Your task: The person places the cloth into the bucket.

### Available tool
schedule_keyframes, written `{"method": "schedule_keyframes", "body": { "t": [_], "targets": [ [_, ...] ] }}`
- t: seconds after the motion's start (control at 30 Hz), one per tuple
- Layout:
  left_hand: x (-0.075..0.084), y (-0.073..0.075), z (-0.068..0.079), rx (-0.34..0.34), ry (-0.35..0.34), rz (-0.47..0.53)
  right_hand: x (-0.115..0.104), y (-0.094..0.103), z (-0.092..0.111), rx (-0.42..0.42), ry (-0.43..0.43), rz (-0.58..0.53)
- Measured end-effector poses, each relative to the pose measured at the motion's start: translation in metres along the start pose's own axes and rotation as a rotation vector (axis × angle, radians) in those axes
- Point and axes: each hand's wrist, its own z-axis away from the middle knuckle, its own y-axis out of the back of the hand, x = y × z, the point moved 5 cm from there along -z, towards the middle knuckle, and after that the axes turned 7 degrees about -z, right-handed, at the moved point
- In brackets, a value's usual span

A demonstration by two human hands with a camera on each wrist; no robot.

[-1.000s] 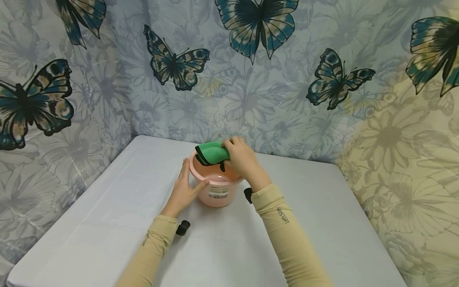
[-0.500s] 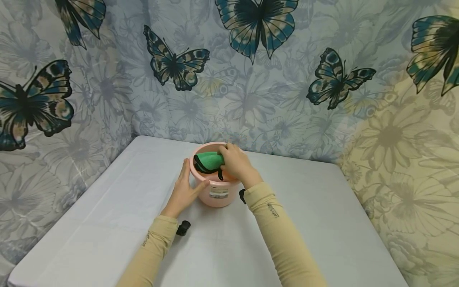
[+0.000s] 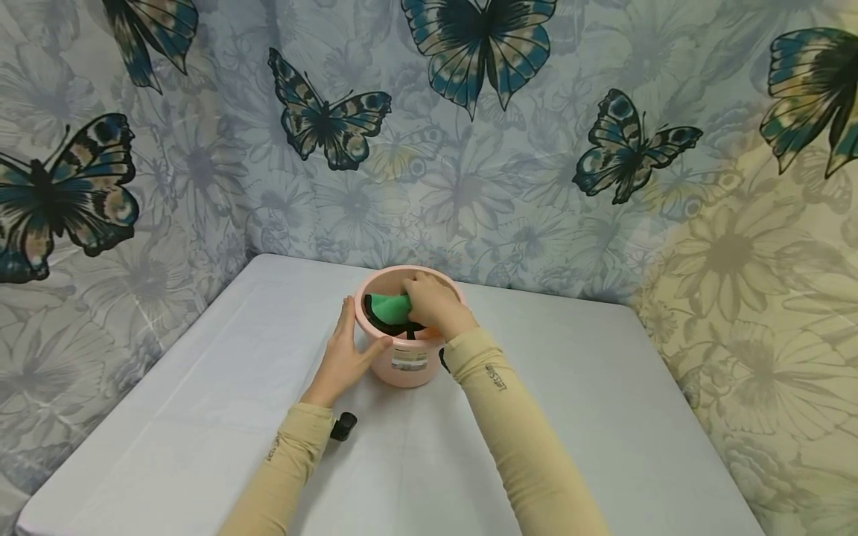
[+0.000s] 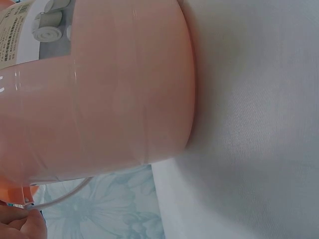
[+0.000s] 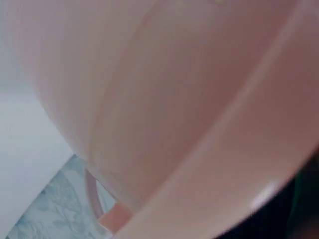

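Observation:
A pink plastic bucket with a printed label stands upright on the table. My left hand rests against its left side, fingers stretched along the rim and thumb across the front. In the left wrist view, part of that hand shows beside the handle joint. My right hand reaches inside the bucket and grips a folded green cloth with black edging. The cloth's lower part is hidden by the bucket wall. The right wrist view is mostly filled by the bucket's outer wall.
The table has a white cover. Behind it hangs a curtain printed with flowers and butterflies, close to the table's back edge. A black wrist camera sticks out from the left wrist. The bucket's handle hangs at its side.
My right hand has lowered the green cloth from above the rim into the bucket, moving slightly left. My left hand and the bucket have stayed in place.

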Motion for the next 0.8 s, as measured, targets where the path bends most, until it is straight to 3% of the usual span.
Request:
{"method": "schedule_keyframes", "body": {
  "t": [0.23, 0.43, 0.8],
  "targets": [
    [0.0, -0.001, 0.0, 0.001, -0.005, 0.005, 0.007, -0.009, -0.004, -0.096, -0.055, -0.085],
    [0.001, -0.003, 0.0, 0.001, -0.013, 0.01, 0.008, -0.016, -0.004, -0.133, -0.036, -0.166],
    [0.0, -0.001, 0.0, 0.001, -0.014, 0.005, 0.01, -0.008, 0.002, -0.048, 0.032, -0.379]
  ]
}}
